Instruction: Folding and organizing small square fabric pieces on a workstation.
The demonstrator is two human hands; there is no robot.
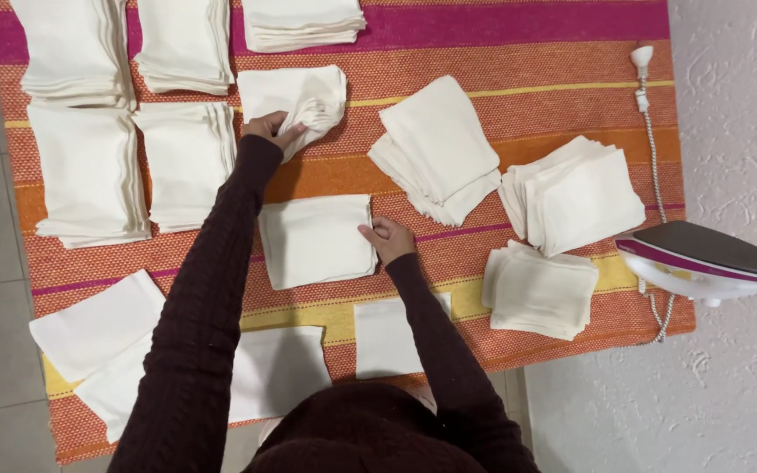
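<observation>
The left hand (275,130) was closed on the lower left corner of a crumpled cream cloth (295,98), the fingers pinching bunched fabric; the cloth lay beyond and slightly to the right of that hand, on the far side of the striped counter (519,52). The right hand (385,237) rested with curled fingers on the right edge of a folded cream cloth (315,240), pressing down on it rather than lifting it; whether any fabric was pinched under the fingertips could not be told. The folded cloth lay flat directly to the left of the right hand, between the two arms, with its long axis running roughly left to right across the counter. The crumpled cloth sat directly beyond the folded cloth, well apart from it, so the left hand was the nearer to the crumpled cloth and the right hand the nearer to the folded one. Finished stacks of folded cloths (89,171) occupied the far left of the counter. Looser stacks (438,149) lay to the right of the hands. Unfolded flat cloths (98,324) lay along the near edge. An iron (703,258) sat at the right end of the counter, its cord (654,149) running along that edge.
</observation>
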